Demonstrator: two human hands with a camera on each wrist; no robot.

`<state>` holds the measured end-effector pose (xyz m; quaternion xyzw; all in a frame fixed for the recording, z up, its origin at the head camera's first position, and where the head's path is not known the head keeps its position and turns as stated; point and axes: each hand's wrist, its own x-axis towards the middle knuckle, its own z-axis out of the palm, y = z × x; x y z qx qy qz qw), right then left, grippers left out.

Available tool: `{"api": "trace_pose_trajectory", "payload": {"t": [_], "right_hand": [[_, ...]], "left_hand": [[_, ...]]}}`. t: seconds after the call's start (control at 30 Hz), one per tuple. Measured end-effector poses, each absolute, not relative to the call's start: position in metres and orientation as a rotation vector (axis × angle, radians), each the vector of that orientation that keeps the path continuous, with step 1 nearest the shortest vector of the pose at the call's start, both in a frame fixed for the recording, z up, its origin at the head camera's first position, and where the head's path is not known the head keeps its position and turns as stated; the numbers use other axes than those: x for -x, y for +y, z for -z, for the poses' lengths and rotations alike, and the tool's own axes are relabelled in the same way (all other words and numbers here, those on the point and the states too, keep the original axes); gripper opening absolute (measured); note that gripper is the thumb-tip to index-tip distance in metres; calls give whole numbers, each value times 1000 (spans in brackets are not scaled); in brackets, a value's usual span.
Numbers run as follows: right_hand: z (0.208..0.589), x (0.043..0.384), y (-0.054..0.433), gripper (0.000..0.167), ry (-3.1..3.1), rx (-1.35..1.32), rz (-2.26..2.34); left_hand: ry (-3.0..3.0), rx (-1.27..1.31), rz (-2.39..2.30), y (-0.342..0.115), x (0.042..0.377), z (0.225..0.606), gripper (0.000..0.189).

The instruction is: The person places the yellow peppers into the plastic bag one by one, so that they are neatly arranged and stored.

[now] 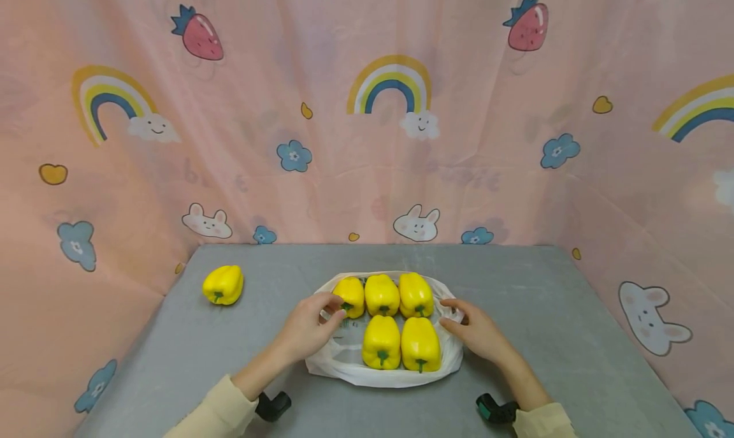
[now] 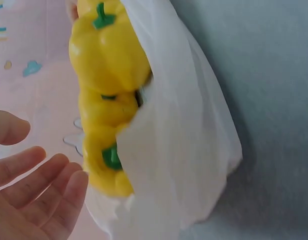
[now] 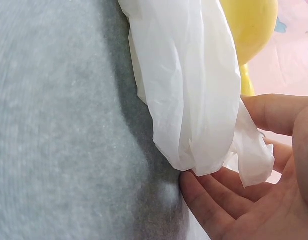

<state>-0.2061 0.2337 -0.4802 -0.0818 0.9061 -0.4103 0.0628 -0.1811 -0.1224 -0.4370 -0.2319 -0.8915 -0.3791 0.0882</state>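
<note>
A white plastic bag [image 1: 384, 377] lies spread on the table with several yellow bell peppers on it, three in a back row and two in front. My left hand [image 1: 312, 323] is at the bag's left side, fingertips beside the back-left pepper [image 1: 351, 296]. In the left wrist view, its fingers are loosely bent and hold nothing, next to a pepper with a green stem [image 2: 112, 157]. The right hand [image 1: 473, 329] touches the bag's right edge. Its thumb and fingers stand apart around a loose flap of the bag [image 3: 256, 155] in the right wrist view.
Another yellow bell pepper [image 1: 223, 285] lies by itself at the table's back left. The grey table [image 1: 573, 361] ends at a pink patterned curtain [image 1: 487, 189] behind and on both sides. Dark devices [image 1: 273, 406] are worn at the wrists.
</note>
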Motion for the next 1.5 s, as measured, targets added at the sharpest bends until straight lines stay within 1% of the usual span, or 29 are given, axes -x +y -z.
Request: {"api": "trace_pose_trajectory", "payload": {"t": [0.17,0.5,0.87,1.23,1.5], "right_hand": [[480,206,234,49,2734,251,1235],[479,206,233,48,2739,249,1230],[479,205,232,48,2748,230,1220],[479,205,232,47,2742,253,1245],[479,204,232,47,2750,251,1239]], "left_hand": [[-2638,625,1127,-135,187,438,20],[-2567,573,1068,-162,197,441,14],[-2545,495,1016,-191,207,441,17],[-2595,330,987,-222,216,436,22],[-2592,255,973,-243,220,434,25]]}}
